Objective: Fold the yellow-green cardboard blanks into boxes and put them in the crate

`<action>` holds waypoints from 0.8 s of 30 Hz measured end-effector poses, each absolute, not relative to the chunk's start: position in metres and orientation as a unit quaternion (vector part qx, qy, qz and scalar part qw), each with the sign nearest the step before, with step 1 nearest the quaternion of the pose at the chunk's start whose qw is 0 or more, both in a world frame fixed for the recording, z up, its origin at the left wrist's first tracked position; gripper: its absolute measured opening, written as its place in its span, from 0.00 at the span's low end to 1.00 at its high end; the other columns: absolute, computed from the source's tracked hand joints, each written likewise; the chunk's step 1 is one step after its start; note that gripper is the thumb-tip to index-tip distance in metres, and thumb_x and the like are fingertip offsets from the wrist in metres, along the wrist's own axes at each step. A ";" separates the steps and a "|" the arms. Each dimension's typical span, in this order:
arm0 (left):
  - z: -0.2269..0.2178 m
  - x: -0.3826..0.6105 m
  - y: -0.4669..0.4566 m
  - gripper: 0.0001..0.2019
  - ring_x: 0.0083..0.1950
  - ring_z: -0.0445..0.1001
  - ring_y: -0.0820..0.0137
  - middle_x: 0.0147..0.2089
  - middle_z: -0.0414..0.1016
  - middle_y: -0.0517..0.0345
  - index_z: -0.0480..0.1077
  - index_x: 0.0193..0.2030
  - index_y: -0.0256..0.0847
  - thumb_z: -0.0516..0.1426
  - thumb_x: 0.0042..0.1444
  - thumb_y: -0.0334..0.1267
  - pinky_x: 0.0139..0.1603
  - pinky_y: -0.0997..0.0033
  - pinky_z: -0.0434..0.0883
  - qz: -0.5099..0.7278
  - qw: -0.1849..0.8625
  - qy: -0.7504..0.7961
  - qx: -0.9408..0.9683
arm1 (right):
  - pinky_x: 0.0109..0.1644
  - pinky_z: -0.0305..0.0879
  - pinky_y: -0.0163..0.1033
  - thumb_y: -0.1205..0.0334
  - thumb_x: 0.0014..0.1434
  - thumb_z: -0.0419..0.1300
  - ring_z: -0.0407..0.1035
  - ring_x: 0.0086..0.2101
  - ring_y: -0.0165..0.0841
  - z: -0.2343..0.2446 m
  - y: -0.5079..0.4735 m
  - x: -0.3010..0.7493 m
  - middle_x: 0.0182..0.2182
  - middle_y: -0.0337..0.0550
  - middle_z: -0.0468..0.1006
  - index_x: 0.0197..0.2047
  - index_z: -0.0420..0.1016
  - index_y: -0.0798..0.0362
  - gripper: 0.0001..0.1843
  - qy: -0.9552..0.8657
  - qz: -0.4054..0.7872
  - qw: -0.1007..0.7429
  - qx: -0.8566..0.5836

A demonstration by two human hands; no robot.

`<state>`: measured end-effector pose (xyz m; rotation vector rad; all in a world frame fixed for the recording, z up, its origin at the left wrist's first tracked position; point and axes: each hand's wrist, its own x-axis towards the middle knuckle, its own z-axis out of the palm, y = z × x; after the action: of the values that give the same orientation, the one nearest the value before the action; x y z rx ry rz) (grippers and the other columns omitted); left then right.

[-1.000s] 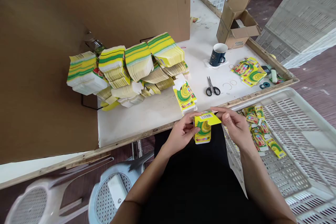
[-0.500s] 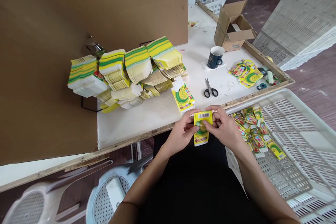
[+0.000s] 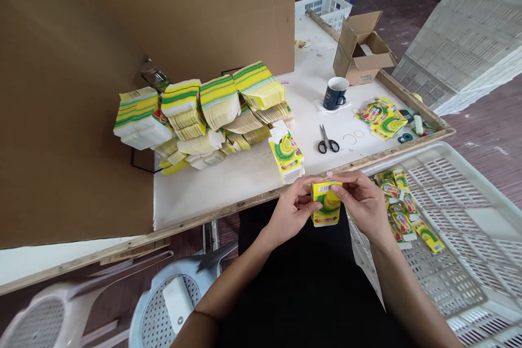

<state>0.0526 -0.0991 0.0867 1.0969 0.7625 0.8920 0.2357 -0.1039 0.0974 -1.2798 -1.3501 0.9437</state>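
A small yellow and green carton [image 3: 327, 209] with a barcode near its top is held upright in front of my body. My left hand [image 3: 294, 205] grips its left side, thumb on the front. My right hand [image 3: 364, 204] pinches its upper right edge, the thumb by the barcode. Just beyond my hands, a small pile of flat printed cartons [image 3: 286, 152] lies on the table. Farther left, bundled stacks of flat cartons [image 3: 220, 100] are heaped against a cardboard sheet. Filled-out cartons [image 3: 402, 212] lie in the white plastic basket [image 3: 452, 174] at my right.
Black-handled scissors [image 3: 327, 141], a dark mug [image 3: 335, 95] and an open cardboard box [image 3: 359, 54] stand or lie on the table [image 3: 196, 193]. Loose yellow cartons [image 3: 383, 118] sit by its wooden rim. The cardboard sheet [image 3: 81, 92] walls the left. A plastic stool [image 3: 163, 304] is below.
The carton has gone from flattened to opened out into a box shape. Both hands have shifted slightly to the right, with my right fingers now across its top edge.
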 end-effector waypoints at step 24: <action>0.066 0.037 -0.079 0.25 0.66 0.75 0.62 0.58 0.81 0.43 0.70 0.66 0.37 0.58 0.63 0.23 0.67 0.56 0.75 0.499 0.118 0.290 0.808 | 0.26 0.58 0.36 0.40 0.61 0.65 0.64 0.24 0.29 0.092 -0.098 0.229 0.28 0.42 0.80 0.46 0.83 0.51 0.23 -0.416 0.517 0.477 -0.576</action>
<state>0.0370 -0.0795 0.0662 2.3636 0.8469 1.4600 0.2289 -0.0980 0.0922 -1.4081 -1.0158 1.2625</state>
